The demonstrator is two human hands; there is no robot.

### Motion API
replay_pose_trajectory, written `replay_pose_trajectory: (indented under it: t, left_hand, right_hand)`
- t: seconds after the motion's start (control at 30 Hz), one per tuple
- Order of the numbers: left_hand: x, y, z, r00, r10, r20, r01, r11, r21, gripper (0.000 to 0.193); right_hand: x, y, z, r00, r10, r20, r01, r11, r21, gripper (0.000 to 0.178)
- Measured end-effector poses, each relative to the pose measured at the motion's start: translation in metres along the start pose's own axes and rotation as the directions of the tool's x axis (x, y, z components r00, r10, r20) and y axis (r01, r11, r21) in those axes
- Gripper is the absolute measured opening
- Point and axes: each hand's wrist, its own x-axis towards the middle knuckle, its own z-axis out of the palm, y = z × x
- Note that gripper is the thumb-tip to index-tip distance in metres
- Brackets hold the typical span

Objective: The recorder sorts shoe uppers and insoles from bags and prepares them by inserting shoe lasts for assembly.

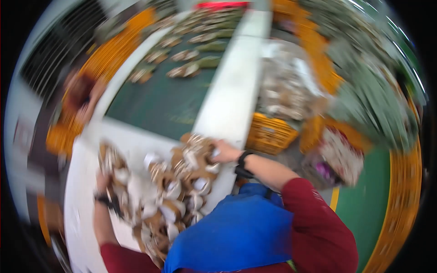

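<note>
A heap of brown and white shoes point(170, 186) covers the white tabletop in front of me, some with pale filling in their openings. My left hand point(104, 179) is against the outer left side of the heap, beside a shoe point(113, 161) that stands up there; its fingers are blurred and partly hidden. At the far right of the heap my right hand point(224, 152) has its fingers closed around the edge of a brown and white shoe point(200, 144). Both wrists wear dark bands.
Beyond the white table point(84, 182) runs a dark green conveyor belt point(154, 104) carrying rows of shoes and green pieces. Yellow crates point(271, 133) stand to the right, near a bag of pale items point(287, 86) and stacked green pieces point(364, 95). Another person's arm point(91, 100) shows at the left.
</note>
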Motion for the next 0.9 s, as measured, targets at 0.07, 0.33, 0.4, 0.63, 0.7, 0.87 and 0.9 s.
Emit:
replay_pose_trajectory:
  t: [0.07,0.33,0.4,0.63,0.7,0.87,0.9]
  left_hand:
    - [-0.036,0.039,-0.073,0.992,0.081,-0.101,-0.096,0.985,-0.147,0.027]
    - [-0.25,-0.024,-0.122,0.957,-0.228,0.178,0.271,0.492,-0.827,0.034]
    - [-0.291,-0.092,-0.062,0.895,-0.321,0.309,0.435,0.478,-0.763,0.032]
    - [-0.36,-0.1,0.008,0.696,-0.518,0.496,0.613,0.07,-0.787,0.029]
    - [-0.353,-0.078,0.006,0.707,-0.503,0.497,0.609,0.077,-0.789,0.031]
    - [-0.339,-0.084,0.015,0.788,-0.393,0.475,0.53,0.04,-0.847,0.041]
    - [-0.337,-0.085,0.016,0.794,-0.357,0.492,0.536,0.028,-0.844,0.043]
  right_hand:
    - [0.006,0.027,0.006,0.997,0.008,0.071,-0.007,1.0,-0.018,0.074]
    - [0.063,-0.004,-0.042,0.796,0.197,0.572,-0.497,0.754,0.431,0.042]
    - [0.083,-0.002,-0.023,0.765,0.191,0.614,-0.491,0.791,0.365,0.04]
    - [0.128,-0.001,-0.062,0.849,0.23,0.475,-0.492,0.672,0.553,0.034]
    - [0.16,-0.016,-0.079,0.829,0.115,0.548,-0.514,0.542,0.665,0.037]
    - [0.154,-0.123,0.022,0.618,-0.052,0.785,-0.591,0.627,0.507,0.045]
    - [0.144,-0.135,0.049,0.525,-0.011,0.851,-0.558,0.751,0.354,0.047]
